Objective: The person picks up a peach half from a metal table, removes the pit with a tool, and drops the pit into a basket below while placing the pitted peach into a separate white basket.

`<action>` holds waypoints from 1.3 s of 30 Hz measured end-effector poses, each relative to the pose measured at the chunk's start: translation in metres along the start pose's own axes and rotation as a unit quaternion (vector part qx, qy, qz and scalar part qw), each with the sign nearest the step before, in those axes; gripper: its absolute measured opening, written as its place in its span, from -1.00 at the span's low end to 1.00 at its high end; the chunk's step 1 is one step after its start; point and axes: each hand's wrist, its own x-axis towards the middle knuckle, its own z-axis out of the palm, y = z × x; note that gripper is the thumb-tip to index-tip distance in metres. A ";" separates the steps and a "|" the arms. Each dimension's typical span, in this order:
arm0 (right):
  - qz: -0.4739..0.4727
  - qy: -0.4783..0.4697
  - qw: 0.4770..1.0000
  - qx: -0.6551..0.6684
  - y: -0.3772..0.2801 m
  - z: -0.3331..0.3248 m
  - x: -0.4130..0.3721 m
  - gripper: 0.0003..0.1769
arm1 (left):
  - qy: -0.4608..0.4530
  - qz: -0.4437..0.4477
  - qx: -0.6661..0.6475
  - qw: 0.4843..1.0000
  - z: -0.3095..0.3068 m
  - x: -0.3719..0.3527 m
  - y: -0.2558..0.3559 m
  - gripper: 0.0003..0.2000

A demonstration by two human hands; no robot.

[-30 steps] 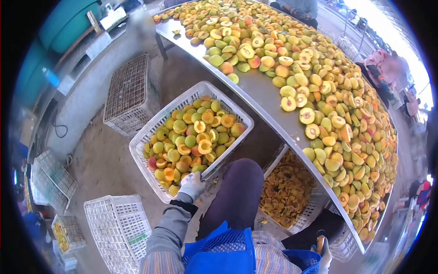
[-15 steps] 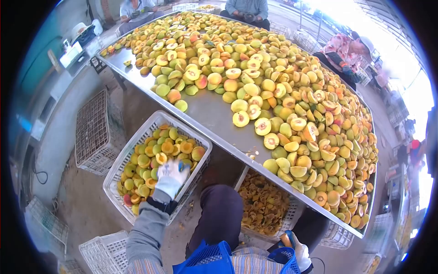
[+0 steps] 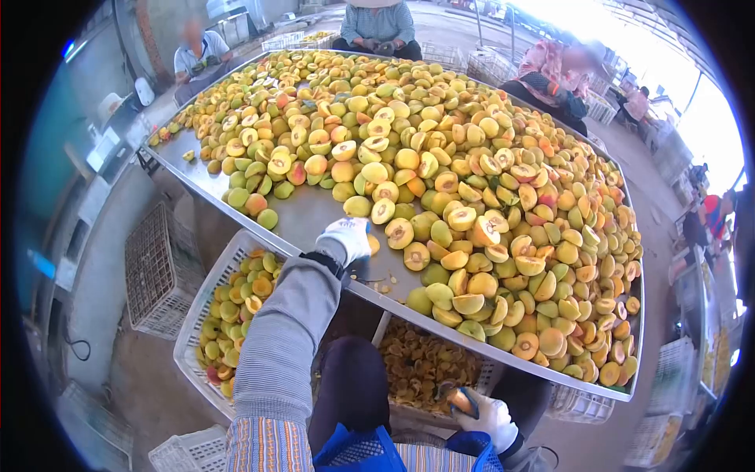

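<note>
My left hand [image 3: 350, 238], in a white glove, reaches over the metal table [image 3: 303, 211] near its front edge. Its fingers close on a yellow-orange peach half [image 3: 373, 245], which they partly hide. Cut peach halves [image 3: 399, 234] lie just beyond, at the edge of a large heap. Low by my right thigh, my right hand [image 3: 489, 421], also gloved, grips an orange-brown, rounded object [image 3: 461, 403] whose kind I cannot make out. Below that side of the table stands a crate of brownish fruit scraps [image 3: 429, 366].
A white crate [image 3: 189, 334] filled with peach halves stands left of my knee, partly behind my left arm. A stacked crate [image 3: 161, 271] sits farther left. Three people are around the table's far side: one person [image 3: 381, 31] at the back, others left and right.
My left hand has left the fruit crate and moved up and right onto the table, where it has taken hold of a peach half. The view has shifted. My right hand keeps its object.
</note>
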 end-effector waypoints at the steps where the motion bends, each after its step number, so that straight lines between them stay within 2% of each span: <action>1: -0.018 0.020 0.999 0.024 -0.002 -0.001 0.003 -0.49 | 0.001 -0.018 -0.010 1.000 0.003 -0.008 0.004 -0.49; 2: -0.021 0.022 0.999 0.028 -0.002 0.000 0.007 -0.49 | 0.033 -0.034 -0.063 0.997 0.001 -0.020 0.009 -0.51; 3: -0.028 0.051 0.997 0.052 -0.001 0.002 0.010 -0.49 | 0.018 -0.058 -0.255 0.965 0.001 -0.035 0.011 -0.53; 4: -0.035 0.079 0.993 0.077 -0.004 0.002 0.013 -0.49 | 0.002 -0.079 -0.437 0.896 0.003 -0.049 0.012 -0.55; 5: -0.054 0.105 0.989 0.092 -0.015 -0.002 0.017 -0.49 | 0.025 -0.006 -0.584 0.811 0.014 -0.065 0.011 -0.54; 6: -0.045 0.107 0.986 0.119 -0.021 -0.002 0.022 -0.48 | 0.045 0.067 -0.712 0.697 0.025 -0.085 0.012 -0.52; 8: -0.051 0.134 0.977 0.161 -0.033 0.001 0.030 -0.47 | 0.003 0.123 -0.829 0.545 0.040 -0.125 0.030 -0.53; 10: -0.046 0.096 0.970 0.216 -0.054 -0.004 0.030 -0.46 | 0.005 0.160 -0.831 0.533 0.056 -0.156 0.046 -0.57; 12: -0.066 0.083 0.971 0.215 -0.066 0.001 0.029 -0.44 | -0.046 0.119 -0.869 0.479 0.067 -0.181 0.055 -0.55; 13: -0.065 0.073 0.972 0.213 -0.070 0.005 0.028 -0.43 | 0.017 0.104 -0.852 0.512 0.072 -0.194 0.065 -0.60; 14: -0.064 0.063 0.973 0.211 -0.073 0.009 0.026 -0.43 | 0.153 0.187 -0.656 0.715 0.065 -0.215 0.078 -0.66; 16: -0.068 0.043 0.976 0.200 -0.076 0.015 0.021 -0.44 | 0.222 0.232 -0.534 0.782 0.062 -0.232 0.085 -0.76; 17: -0.069 0.031 0.977 0.198 -0.076 0.018 0.018 -0.44 | 0.218 0.231 -0.535 0.783 0.069 -0.235 0.086 -0.76; 18: -0.069 0.021 0.978 0.196 -0.077 0.021 0.015 -0.44 | 0.143 0.205 -0.684 0.685 0.079 -0.236 0.087 -0.75; 19: -0.067 0.018 0.973 0.221 -0.079 0.021 0.010 -0.46 | 0.065 0.170 -0.807 0.561 0.086 -0.238 0.088 -0.74; 22: -0.054 0.023 0.978 0.201 -0.077 0.027 0.005 -0.47 | 0.082 0.171 -0.800 0.569 0.090 -0.250 0.096 -0.71; 23: -0.053 0.025 0.978 0.202 -0.075 0.030 0.003 -0.47 | 0.064 0.178 -0.817 0.544 0.093 -0.251 0.095 -0.68; 24: -0.065 0.028 0.977 0.202 -0.072 0.032 0.003 -0.48 | 0.062 0.179 -0.817 0.544 0.095 -0.252 0.096 -0.68; 26: -0.077 0.032 0.976 0.202 -0.068 0.038 0.004 -0.49 | 0.060 0.120 -0.862 0.489 0.098 -0.252 0.101 -0.53; 27: -0.071 0.028 0.976 0.203 -0.067 0.042 0.004 -0.52 | 0.059 0.119 -0.862 0.489 0.098 -0.254 0.102 -0.53; 29: -0.060 0.021 0.977 0.205 -0.062 0.054 0.004 -0.55 | 0.040 0.042 -0.883 0.466 0.096 -0.258 0.106 -0.43; 31: -0.021 -0.034 0.966 0.257 -0.056 0.065 0.005 -0.59 | 0.055 0.034 -0.872 0.486 0.098 -0.260 0.109 -0.42; 33: -0.013 -0.038 0.964 0.263 -0.058 0.064 0.003 -0.61 | 0.085 0.012 -0.850 0.519 0.096 -0.261 0.115 -0.41; 36: -0.004 -0.019 0.972 0.234 -0.066 0.061 -0.003 -0.65 | 0.095 -0.002 -0.846 0.525 0.091 -0.261 0.117 -0.41; 38: 0.028 -0.087 0.938 0.334 -0.064 0.071 -0.004 -0.70 | 0.086 0.017 -0.844 0.528 0.085 -0.262 0.115 -0.41; 39: -0.003 -0.054 0.934 0.354 -0.069 0.071 -0.009 -0.74 | 0.076 0.037 -0.842 0.532 0.084 -0.261 0.115 -0.41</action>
